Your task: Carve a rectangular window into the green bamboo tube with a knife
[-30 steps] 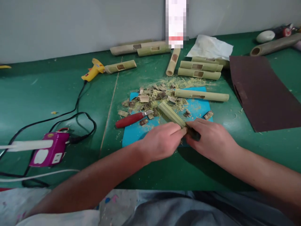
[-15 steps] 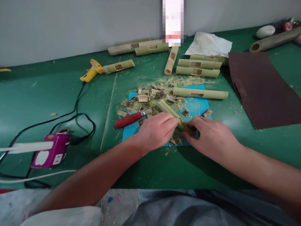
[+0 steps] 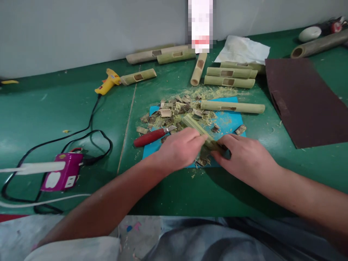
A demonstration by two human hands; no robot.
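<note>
A green bamboo tube (image 3: pixel 196 124) lies slanted between my hands, its far end pointing up and left over a heap of bamboo chips (image 3: pixel 174 108). My right hand (image 3: pixel 246 156) is closed around its near end. On the tube's left side, my left hand (image 3: pixel 182 148) has its fingers curled and pressed against the middle of the tube; its fingertips are partly hidden. A red-handled knife (image 3: pixel 149 138) rests just beyond my left hand, blade toward the chips. Beneath is a blue mat (image 3: pixel 231 121). Another tube with a cut window (image 3: pixel 244 107) lies across the mat's far right.
Several windowed bamboo tubes (image 3: pixel 230 82) lie at the back, some under a white tissue (image 3: pixel 241 50). A dark brown sheet (image 3: pixel 307 103) is at the right. Left stand a yellow glue gun (image 3: pixel 108 81) and a purple power socket (image 3: pixel 63 172) with trailing cords.
My left hand has shifted slightly left along the bamboo tube, its fingers more curled. My right hand keeps its hold on the near end. The whole view has moved a little.
</note>
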